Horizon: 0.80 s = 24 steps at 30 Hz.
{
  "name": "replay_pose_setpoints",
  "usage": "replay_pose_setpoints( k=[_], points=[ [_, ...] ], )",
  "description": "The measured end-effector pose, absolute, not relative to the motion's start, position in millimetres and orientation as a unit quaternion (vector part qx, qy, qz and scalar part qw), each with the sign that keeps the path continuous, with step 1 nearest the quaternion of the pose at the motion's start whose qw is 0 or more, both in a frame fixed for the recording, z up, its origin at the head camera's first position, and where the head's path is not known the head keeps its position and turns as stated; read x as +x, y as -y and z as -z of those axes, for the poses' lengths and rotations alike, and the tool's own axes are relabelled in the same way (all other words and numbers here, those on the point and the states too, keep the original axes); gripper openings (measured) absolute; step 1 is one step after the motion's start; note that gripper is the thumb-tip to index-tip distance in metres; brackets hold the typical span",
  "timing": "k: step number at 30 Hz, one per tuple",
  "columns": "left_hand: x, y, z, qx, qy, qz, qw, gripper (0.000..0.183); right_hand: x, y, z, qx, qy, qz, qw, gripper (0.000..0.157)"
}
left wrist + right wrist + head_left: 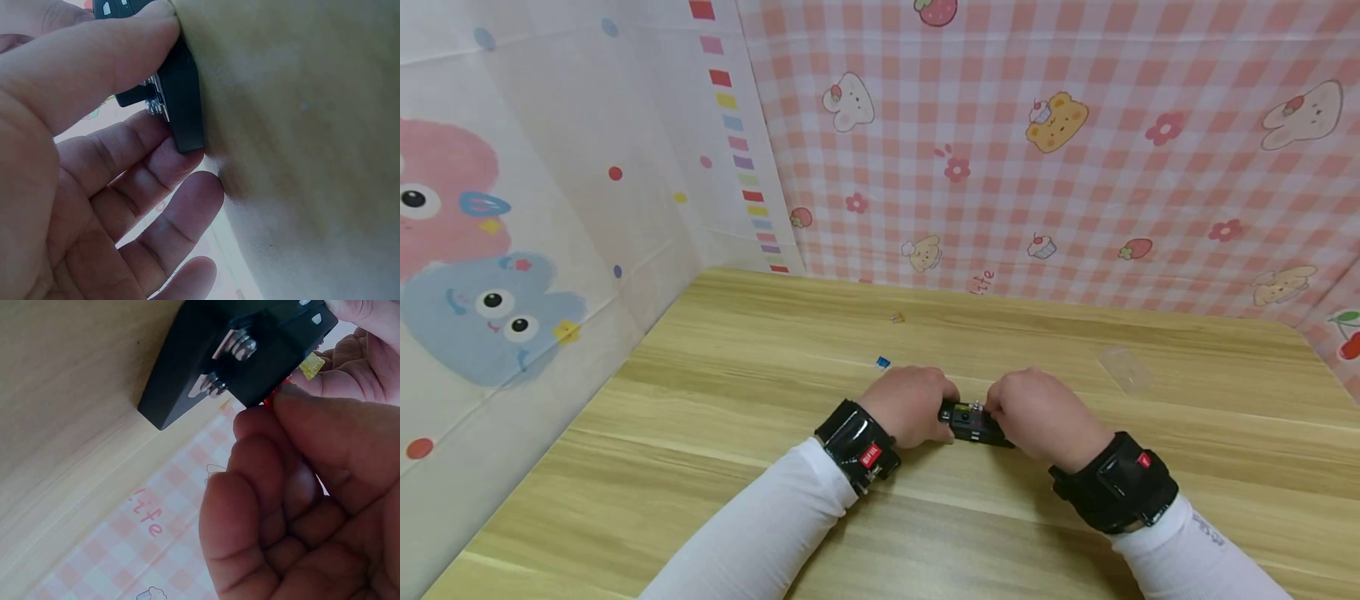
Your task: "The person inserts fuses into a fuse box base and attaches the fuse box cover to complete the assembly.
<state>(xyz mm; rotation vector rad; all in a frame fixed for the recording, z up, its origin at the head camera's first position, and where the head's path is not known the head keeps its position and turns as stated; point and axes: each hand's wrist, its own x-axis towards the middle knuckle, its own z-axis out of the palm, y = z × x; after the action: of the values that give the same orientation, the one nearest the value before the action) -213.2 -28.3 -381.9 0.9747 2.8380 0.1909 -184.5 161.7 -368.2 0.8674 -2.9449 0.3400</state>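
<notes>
A small black block with metal screw terminals (976, 433) is between the two hands, low over the table. The left hand (913, 404) grips its left end, with thumb on one side and fingers on the other in the left wrist view. The right hand (1037, 412) is at the block's upper right. In the right wrist view its thumb and forefinger pinch a small red part (270, 400) at the block's edge, mostly hidden by the fingertips. A yellow piece (311, 365) sticks out nearby on the block.
On the wooden table (700, 450) lie a small blue piece (883, 362) and, farther back, a tiny metallic bit (898, 317). A clear plastic piece (1125, 369) lies at the back right. Patterned cloths hang behind and at the left.
</notes>
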Motion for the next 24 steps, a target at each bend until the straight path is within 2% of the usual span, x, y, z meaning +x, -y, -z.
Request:
replay_pose_setpoints(
  k=[14, 20, 24],
  points=[
    [-213, 29, 383, 0.324, -0.942, -0.059, 0.067, 0.045, -188, -178, 365, 0.258, 0.953, -0.150, -0.044, 0.010],
    [-213, 29, 382, 0.324, -0.943, -0.049, 0.065, 0.048, -189, -189, 365, 0.246, 0.956, -0.149, -0.050, 0.020],
    [-212, 29, 383, 0.324, -0.943, -0.045, 0.064, 0.049, -189, -193, 369, 0.238, 0.957, -0.145, -0.078, 0.023]
  ],
)
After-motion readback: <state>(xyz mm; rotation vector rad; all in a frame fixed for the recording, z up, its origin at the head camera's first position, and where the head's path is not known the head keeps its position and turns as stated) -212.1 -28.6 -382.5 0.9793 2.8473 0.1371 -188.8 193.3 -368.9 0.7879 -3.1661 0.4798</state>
